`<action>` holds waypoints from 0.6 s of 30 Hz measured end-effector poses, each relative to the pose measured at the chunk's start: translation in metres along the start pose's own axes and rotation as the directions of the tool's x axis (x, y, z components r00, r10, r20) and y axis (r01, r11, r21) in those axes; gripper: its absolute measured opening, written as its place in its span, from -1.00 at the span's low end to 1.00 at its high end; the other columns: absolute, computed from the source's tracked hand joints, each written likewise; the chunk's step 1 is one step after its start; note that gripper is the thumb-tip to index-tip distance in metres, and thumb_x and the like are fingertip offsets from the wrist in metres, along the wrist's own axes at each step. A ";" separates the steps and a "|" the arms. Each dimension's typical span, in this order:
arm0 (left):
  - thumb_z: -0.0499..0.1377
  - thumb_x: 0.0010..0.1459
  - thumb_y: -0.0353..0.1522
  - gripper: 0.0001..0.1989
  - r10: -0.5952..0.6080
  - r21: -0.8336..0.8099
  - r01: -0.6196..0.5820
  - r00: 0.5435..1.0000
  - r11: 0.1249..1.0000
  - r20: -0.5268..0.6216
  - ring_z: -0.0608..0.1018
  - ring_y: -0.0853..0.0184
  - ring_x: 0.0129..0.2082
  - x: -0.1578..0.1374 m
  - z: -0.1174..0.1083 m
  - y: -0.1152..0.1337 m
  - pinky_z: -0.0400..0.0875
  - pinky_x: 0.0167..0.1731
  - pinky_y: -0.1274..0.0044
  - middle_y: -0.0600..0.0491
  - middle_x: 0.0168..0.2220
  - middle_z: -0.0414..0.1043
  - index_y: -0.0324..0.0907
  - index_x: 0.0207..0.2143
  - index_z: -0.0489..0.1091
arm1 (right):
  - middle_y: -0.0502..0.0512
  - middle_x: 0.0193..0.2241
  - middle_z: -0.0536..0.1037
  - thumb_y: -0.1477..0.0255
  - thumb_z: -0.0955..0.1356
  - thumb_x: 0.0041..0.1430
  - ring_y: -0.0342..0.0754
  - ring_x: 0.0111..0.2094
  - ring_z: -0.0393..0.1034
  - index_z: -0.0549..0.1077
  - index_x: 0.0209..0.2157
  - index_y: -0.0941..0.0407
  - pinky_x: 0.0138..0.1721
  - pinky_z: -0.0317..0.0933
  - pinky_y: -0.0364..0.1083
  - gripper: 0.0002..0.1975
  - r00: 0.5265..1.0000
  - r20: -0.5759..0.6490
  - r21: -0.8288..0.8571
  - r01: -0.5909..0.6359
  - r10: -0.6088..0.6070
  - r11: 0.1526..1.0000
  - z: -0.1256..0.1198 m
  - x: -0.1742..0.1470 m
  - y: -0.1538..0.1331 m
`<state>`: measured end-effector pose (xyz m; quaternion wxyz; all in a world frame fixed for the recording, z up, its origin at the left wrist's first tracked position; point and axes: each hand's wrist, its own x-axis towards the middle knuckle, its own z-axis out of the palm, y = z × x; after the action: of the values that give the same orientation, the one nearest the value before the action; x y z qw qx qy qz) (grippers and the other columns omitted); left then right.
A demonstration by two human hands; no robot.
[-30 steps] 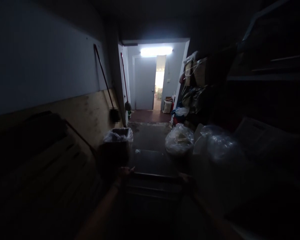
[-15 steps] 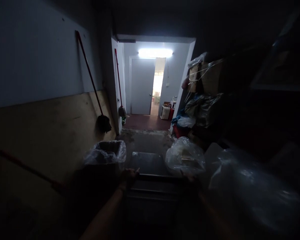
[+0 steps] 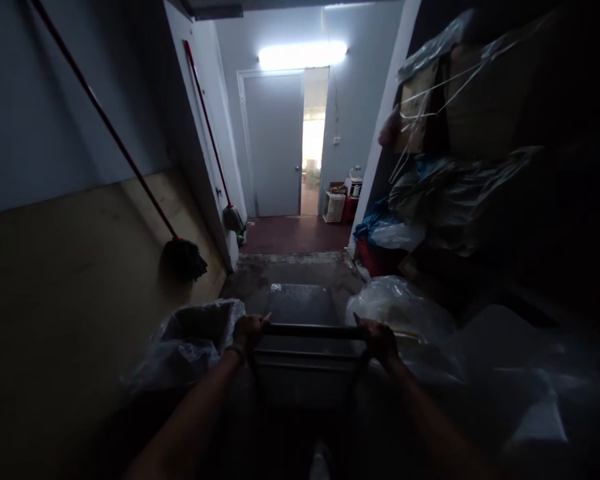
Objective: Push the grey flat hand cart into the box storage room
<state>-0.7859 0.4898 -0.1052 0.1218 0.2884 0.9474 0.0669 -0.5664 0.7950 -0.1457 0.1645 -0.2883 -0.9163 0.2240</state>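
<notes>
Fingers of my left hand [image 3: 249, 330] and right hand [image 3: 379, 339] wrap the trolley handle [image 3: 313, 331] at its two ends — trolley straight ahead. I'd steer evenly between the lined bin [image 3: 195, 340] and plastic bag [image 3: 397, 308] — slowly, it's dark.

2 bare forearms come up from the near edge, with no sleeve on either as far as the dim light lets one tell. The left hand [image 3: 249, 329] has a thin band round the wrist [image 3: 234, 351], pale against the gloom; its material is too dark to make out. The right hand [image 3: 379, 339] wears nothing at the wrist that can be seen. No gloves and no rings show, though the fingers are too shadowed for small details.
</notes>
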 end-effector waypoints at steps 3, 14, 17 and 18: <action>-0.18 0.45 -0.12 -0.40 -0.018 0.039 0.017 1.000 0.999 0.020 0.57 0.24 -0.22 0.068 -0.012 -0.001 0.21 -0.30 0.50 -0.12 -0.24 0.60 -0.21 -0.25 0.59 | 0.17 -0.49 0.52 0.09 0.07 0.30 -0.07 -0.45 0.36 0.40 -0.53 0.13 -0.39 0.02 -0.09 -0.45 0.995 0.080 0.097 -0.059 0.051 0.994 0.017 0.059 -0.002; -0.18 0.46 -0.17 -0.41 -0.078 0.019 0.078 0.997 0.997 -0.006 0.59 0.27 -0.23 0.306 -0.048 0.012 0.18 -0.33 0.50 -0.11 -0.24 0.62 -0.23 -0.33 0.56 | 0.18 -0.45 0.53 0.09 0.05 0.33 -0.05 -0.39 0.39 0.32 -0.53 0.11 -0.36 0.00 -0.09 -0.47 0.988 0.134 0.114 -0.092 0.077 0.989 0.077 0.288 0.007; -0.21 0.45 -0.12 -0.37 -0.081 -0.002 0.081 0.997 0.997 -0.012 0.60 0.26 -0.23 0.371 -0.049 0.017 0.19 -0.34 0.49 -0.12 -0.24 0.62 -0.22 -0.33 0.57 | 0.17 -0.44 0.54 0.07 0.04 0.34 -0.07 -0.39 0.38 0.33 -0.53 0.11 -0.35 0.03 -0.10 -0.44 0.988 0.134 0.109 -0.097 0.082 0.989 0.092 0.350 0.021; -0.22 0.45 -0.12 -0.36 -0.077 -0.006 0.077 0.997 0.997 -0.015 0.60 0.25 -0.22 0.393 -0.048 0.018 0.20 -0.33 0.49 -0.13 -0.24 0.62 -0.22 -0.32 0.58 | 0.16 -0.44 0.54 0.07 0.04 0.33 -0.07 -0.39 0.38 0.34 -0.53 0.11 -0.35 0.04 -0.10 -0.44 0.989 0.124 0.104 -0.095 0.082 0.990 0.097 0.370 0.027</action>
<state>-1.1050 0.7233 -0.1313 0.1181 0.2509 0.9585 0.0668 -0.8848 1.0070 -0.1776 0.1150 -0.3053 -0.8971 0.2980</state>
